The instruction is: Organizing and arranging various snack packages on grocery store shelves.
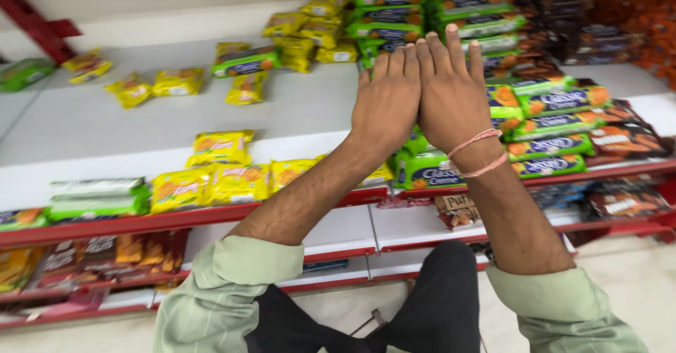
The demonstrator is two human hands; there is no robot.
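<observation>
2 flat hands point(386, 99) point(451, 92) before green packets point(549, 124)

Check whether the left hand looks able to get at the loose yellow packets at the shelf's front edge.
Probably yes: the left hand is open and empty above the shelf, and nothing lies between it and the yellow packets.

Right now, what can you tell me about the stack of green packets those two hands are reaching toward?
The stack of green packets sits on the white shelf with a red front edge, right of the middle. They are long, flat, glossy wrappers, green with dark blue bands and orange pictures, lying on their sides in neat layers. More rise behind in a taller pile. The left hand and right hand, flat, side by side with backs up, cover part of the stack; whether they touch it cannot be told. Dark brown packets lie beside it.
</observation>
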